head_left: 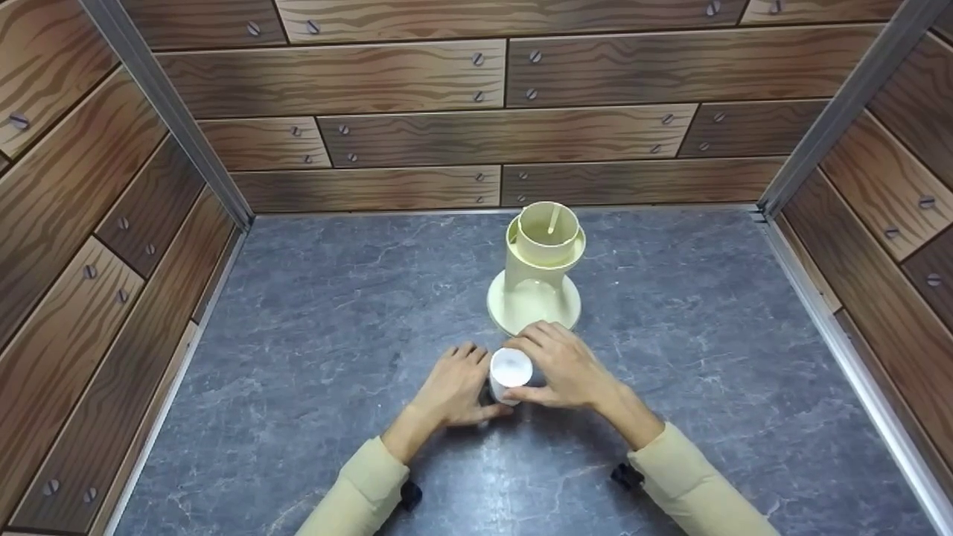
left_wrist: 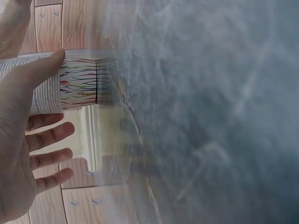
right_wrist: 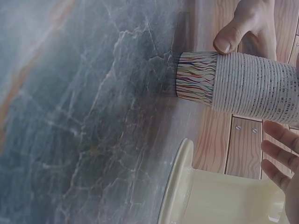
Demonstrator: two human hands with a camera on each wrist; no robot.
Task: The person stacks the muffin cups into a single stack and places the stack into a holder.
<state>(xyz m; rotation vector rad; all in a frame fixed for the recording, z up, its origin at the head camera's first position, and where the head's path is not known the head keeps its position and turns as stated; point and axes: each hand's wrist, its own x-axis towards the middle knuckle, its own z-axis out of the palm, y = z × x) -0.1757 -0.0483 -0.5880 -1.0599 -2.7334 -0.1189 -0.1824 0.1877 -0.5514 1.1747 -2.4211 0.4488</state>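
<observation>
A tall stack of nested paper cups [head_left: 511, 368] stands upright on the table between my hands. Its lowest cup [right_wrist: 196, 77] bears thin coloured wavy lines, and many white rims sit close above it. My left hand [head_left: 456, 381] holds the stack low from the left, thumb [left_wrist: 39, 70] across the near side and fingers spread toward the far side. Higher up, my right hand [head_left: 563, 365] grips from the right, with its thumb in front and fingers behind the top cup. Just beyond them is a pale yellow stand [head_left: 532, 286] with a round base and upright tube.
A narrower pale yellow cylinder [head_left: 549, 249] with a slot sits inside the stand's tube. Wood-patterned panels [head_left: 417, 138] enclose the dark marbled tabletop [head_left: 357, 283] at the back and both sides. Metal rails [head_left: 856, 357] run along its edges.
</observation>
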